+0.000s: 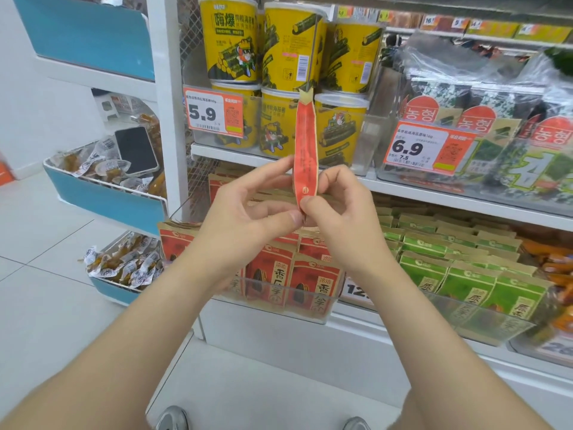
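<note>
A red and tan snack packet (305, 144) stands upright in front of me, edge-on to the camera. My left hand (248, 209) pinches its lower edge between thumb and fingers from the left. From the right, my right hand (338, 212) pinches the same lower end, thumb tips nearly meeting. The packet's top end (305, 96) reaches up in front of the yellow seaweed-roll tubs (291, 45). Directly below my hands, a clear shelf bin (310, 308) holds several matching red packets (273, 274).
Green packets (462, 274) fill the bin to the right. Seaweed bags (496, 119) sit on the upper shelf behind price tags (206, 111). At left, blue racks (105, 197) hold wrapped snacks and a phone (136, 150). White tiled floor and my shoes (172, 418) lie below.
</note>
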Motion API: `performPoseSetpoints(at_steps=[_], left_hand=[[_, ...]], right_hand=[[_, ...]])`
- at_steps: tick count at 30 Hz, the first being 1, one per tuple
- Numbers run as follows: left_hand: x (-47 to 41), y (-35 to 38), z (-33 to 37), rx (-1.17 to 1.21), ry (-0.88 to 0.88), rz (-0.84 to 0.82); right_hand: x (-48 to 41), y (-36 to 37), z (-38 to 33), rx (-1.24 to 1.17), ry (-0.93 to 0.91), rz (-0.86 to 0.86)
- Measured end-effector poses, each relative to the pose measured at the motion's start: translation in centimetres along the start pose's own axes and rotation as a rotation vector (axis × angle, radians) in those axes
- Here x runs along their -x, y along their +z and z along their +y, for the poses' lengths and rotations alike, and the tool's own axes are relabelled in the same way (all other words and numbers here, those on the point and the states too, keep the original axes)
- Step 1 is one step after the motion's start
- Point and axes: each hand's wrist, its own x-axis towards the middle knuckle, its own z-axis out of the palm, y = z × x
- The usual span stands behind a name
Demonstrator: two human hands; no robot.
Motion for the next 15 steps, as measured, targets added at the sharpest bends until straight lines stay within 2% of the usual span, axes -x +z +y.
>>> performPoseSetpoints(at_steps=[7, 15], left_hand=[[-0.5, -0.6, -0.3, 0.066, 0.013, 0.072], [-0.3, -1.1, 0.0, -0.023, 0.038, 0.07]], right_hand=[[0.4, 0.4, 0.4, 0.057, -0.05, -0.057], [0.0, 0.4, 0.9, 0.125, -0.072, -0.084]])
